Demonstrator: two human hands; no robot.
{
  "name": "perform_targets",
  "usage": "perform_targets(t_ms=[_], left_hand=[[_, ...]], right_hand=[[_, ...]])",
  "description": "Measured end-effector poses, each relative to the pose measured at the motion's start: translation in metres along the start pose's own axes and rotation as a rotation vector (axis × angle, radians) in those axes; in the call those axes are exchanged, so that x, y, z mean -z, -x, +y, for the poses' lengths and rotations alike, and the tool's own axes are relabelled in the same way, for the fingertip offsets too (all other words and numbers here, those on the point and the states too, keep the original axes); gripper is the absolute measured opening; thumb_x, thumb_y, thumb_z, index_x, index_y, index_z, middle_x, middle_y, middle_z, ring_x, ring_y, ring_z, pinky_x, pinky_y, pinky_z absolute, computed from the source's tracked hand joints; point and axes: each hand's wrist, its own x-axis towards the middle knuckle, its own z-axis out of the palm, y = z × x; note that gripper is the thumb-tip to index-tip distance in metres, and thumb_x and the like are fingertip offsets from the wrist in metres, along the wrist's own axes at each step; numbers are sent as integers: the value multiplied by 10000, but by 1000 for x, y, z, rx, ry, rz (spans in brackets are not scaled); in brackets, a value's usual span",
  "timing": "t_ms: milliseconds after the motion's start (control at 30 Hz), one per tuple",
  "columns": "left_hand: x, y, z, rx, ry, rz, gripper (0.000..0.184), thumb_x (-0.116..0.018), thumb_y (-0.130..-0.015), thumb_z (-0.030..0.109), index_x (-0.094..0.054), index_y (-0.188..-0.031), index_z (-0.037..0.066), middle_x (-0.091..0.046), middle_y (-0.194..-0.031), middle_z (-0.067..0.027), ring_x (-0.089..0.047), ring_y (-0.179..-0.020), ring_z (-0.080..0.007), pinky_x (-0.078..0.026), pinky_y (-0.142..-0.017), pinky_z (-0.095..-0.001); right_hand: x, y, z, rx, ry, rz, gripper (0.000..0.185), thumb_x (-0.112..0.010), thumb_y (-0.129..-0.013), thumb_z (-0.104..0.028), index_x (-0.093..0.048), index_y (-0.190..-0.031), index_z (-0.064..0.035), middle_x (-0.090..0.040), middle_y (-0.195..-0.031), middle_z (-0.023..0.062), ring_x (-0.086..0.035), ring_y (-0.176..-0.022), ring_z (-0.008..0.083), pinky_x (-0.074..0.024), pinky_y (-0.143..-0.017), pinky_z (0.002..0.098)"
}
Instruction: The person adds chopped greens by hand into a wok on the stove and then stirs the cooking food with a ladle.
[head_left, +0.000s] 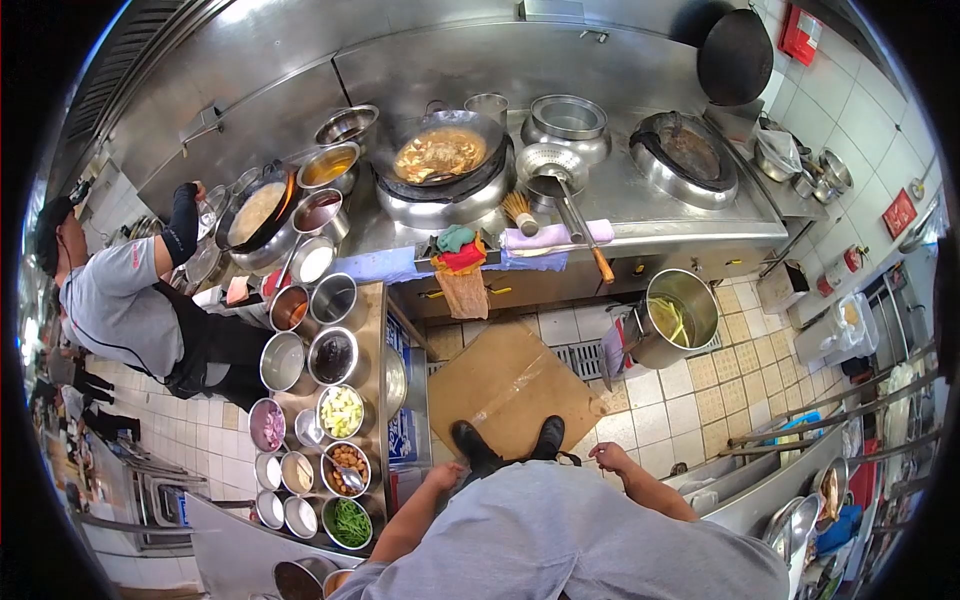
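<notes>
My left hand point(446, 476) is beside my waist, close to the steel prep counter. Its fingers are curled in, and I cannot make out what they hold, if anything. On the other side of my body, my right hand point(610, 457) is bent in with fingers pinched, their contents too small to tell. Nearest the left hand are a bowl of browned chunks with a spoon point(346, 468) and a bowl of cut greens point(348, 522). Ahead, a wok point(440, 150) of brown liquid with food sits on the range. A colander with a ladle point(553, 180) rests right of it.
A co-worker point(130, 300) stands at the left by another wok point(258, 212). A tall pot point(672, 320) with liquid and green stalks stands right of the cardboard point(510, 385) under my feet. Bowls of ingredients line the counter point(372, 320). Shelving point(830, 430) is at the right.
</notes>
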Motion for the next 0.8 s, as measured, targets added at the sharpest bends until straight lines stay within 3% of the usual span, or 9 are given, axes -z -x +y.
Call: perform_targets(t_ms=[33,100,200,500,733,800], left_hand=[[5,10,12,-1,1,1,301,-339,-780,152,-531,-999,79,-574,-923,-112,-564,-785,-228,-444,-680,-313],[13,30,36,-8,-149,5,301,-331,-783,154,-533,-994,80,-572,-936,-99,-562,-794,-227,-445,-677,-311],[-5,-13,-13,-53,-18,-8,294,-333,-785,159,-539,-984,89,-572,-925,-104,-556,-811,-232,-440,-690,-313],[-1,-3,-2,-40,-176,75,288,-364,-792,273,-560,-944,128,-549,-963,-120,-518,-896,-268,-399,-782,-338],[9,21,22,-61,-285,192,274,-410,-779,300,-573,-902,117,-576,-898,-105,-543,-844,-248,-419,-744,-333],[10,18,20,-23,-364,137,320,-346,-792,296,-554,-948,109,-537,-990,-116,-499,-932,-271,-388,-800,-355]], right_hand=[[0,-2,1,1,1,0,154,-423,-759,-85,-572,-784,-54,-452,-474,20,-413,-372,87,-279,-310,212],[-1,-5,5,38,62,47,165,-446,-730,-83,-603,-767,-51,-510,-512,54,-465,-406,125,-371,-393,250],[0,-7,8,25,67,36,185,-430,-710,-58,-607,-765,-52,-525,-529,63,-474,-409,131,-381,-403,249],[-1,-14,14,-7,6,8,226,-389,-687,-30,-597,-776,-47,-495,-512,45,-460,-400,117,-334,-351,246],[1,-7,1,-14,37,12,183,-423,-740,-77,-600,-781,-57,-496,-522,44,-473,-429,116,-365,-378,254],[1,-10,5,-2,43,15,181,-425,-745,-81,-601,-782,-56,-503,-533,48,-476,-433,118,-374,-387,255]])
